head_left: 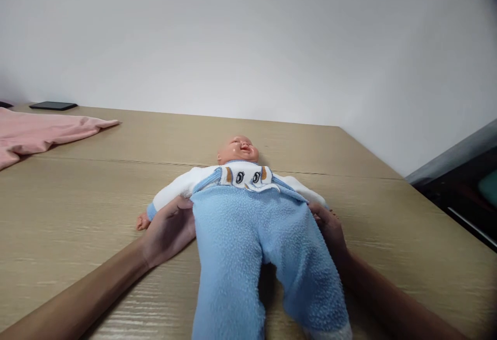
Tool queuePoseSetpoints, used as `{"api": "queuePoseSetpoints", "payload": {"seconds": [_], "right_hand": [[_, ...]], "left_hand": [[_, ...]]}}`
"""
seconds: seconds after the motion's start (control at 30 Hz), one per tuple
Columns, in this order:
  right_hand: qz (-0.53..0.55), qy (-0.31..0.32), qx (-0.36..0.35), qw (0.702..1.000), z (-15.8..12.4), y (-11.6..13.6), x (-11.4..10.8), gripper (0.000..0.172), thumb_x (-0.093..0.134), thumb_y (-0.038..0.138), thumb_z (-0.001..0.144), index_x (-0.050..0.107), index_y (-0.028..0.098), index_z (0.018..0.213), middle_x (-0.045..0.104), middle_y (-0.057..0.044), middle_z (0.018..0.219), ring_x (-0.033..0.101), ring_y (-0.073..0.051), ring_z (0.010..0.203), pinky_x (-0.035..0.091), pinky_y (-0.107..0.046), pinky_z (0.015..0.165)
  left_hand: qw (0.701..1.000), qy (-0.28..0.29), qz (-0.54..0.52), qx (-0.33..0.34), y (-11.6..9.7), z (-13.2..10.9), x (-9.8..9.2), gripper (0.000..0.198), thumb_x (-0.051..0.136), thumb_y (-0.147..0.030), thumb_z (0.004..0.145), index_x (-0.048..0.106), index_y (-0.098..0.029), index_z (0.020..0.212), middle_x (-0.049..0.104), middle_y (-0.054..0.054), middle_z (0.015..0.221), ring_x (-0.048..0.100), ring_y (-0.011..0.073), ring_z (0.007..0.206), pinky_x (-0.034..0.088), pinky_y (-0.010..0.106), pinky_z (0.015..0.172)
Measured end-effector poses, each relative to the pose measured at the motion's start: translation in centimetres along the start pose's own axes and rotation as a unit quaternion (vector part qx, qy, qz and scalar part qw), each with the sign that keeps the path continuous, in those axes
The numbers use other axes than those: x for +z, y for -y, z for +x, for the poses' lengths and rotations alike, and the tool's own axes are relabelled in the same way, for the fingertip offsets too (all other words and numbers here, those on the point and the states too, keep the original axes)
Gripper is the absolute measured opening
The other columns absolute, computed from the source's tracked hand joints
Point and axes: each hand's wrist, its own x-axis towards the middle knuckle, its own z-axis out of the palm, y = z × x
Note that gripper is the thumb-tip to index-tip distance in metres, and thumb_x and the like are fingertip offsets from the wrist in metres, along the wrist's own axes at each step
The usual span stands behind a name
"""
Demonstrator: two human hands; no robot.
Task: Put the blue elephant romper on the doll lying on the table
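Observation:
A baby doll (238,149) lies on its back on the wooden table, head toward the wall. It wears a white long-sleeved top (178,186) with blue cuffs and light blue fleece pants (233,236); an embroidered pair of eyes shows on the chest. My left hand (171,228) grips the pants at the waist on the left, its thumb on top and the other fingers hidden beneath the cloth. At the opposite side of the waist, my right hand (330,228) pinches the pants' edge, partly hidden behind the fabric. Both doll arms stretch outward.
Pink cloth (42,132) is spread at the table's left side. Behind it a flat dark device (53,105) lies near the wall (194,50). A black object (462,190) stands beyond the table's right edge. The wooden tabletop (97,195) has a seam running across it.

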Motion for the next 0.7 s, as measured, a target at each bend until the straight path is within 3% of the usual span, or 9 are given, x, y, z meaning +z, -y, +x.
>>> {"api": "queuePoseSetpoints", "payload": {"seconds": [0.17, 0.33, 0.43, 0.57, 0.7], "right_hand": [[0.006, -0.003, 0.037, 0.999, -0.7, 1.7, 1.2, 0.031, 0.069, 0.043, 0.072, 0.048, 0.026, 0.055, 0.038, 0.000, 0.059, 0.032, -0.016, 0.055, 0.033, -0.032, 0.050], [0.013, 0.005, 0.041, 0.999, -1.0, 2.8, 2.2, 0.031, 0.066, 0.043, 0.069, 0.044, 0.027, 0.054, 0.029, 0.002, 0.057, 0.025, -0.016, 0.055, 0.035, -0.031, 0.048], [0.016, 0.008, 0.042, 0.999, -0.9, 2.5, 2.0, 0.032, 0.064, 0.044, 0.068, 0.041, 0.027, 0.053, 0.027, 0.002, 0.057, 0.023, -0.016, 0.054, 0.033, -0.031, 0.046], [0.007, 0.002, 0.042, 0.999, -0.6, 1.6, 1.3, 0.032, 0.067, 0.046, 0.073, 0.047, 0.028, 0.056, 0.040, -0.001, 0.059, 0.034, -0.019, 0.057, 0.039, -0.035, 0.051], [-0.033, -0.004, 0.034, 0.999, -0.4, 0.2, 0.6, 0.033, 0.071, 0.050, 0.079, 0.056, 0.029, 0.058, 0.053, -0.004, 0.062, 0.047, -0.025, 0.063, 0.048, -0.042, 0.061]], "left_hand": [[1.000, 0.001, 0.018, -0.013, 0.3, 0.0, 0.0, 0.014, 0.077, -0.034, 0.088, 0.075, -0.023, 0.097, 0.083, 0.008, 0.098, 0.076, 0.0358, 0.115, 0.058, 0.051, 0.108], [0.999, 0.001, 0.037, -0.010, 0.4, 0.2, -0.1, 0.020, 0.083, -0.038, 0.085, 0.079, -0.024, 0.099, 0.083, 0.006, 0.093, 0.078, 0.0325, 0.102, 0.061, 0.044, 0.092], [0.999, 0.011, 0.040, -0.003, 0.2, 0.1, 0.1, 0.017, 0.083, -0.037, 0.084, 0.079, -0.024, 0.094, 0.083, 0.006, 0.092, 0.077, 0.0343, 0.108, 0.061, 0.046, 0.097], [0.999, 0.021, 0.029, -0.012, 0.1, -0.1, 0.1, 0.018, 0.081, -0.040, 0.087, 0.079, -0.025, 0.096, 0.085, 0.007, 0.100, 0.074, 0.0388, 0.125, 0.057, 0.053, 0.112], [0.998, 0.019, 0.054, -0.018, 0.5, 0.0, -0.1, 0.037, 0.080, -0.056, 0.093, 0.079, -0.025, 0.114, 0.085, 0.009, 0.114, 0.072, 0.0390, 0.133, 0.056, 0.052, 0.116]]}}
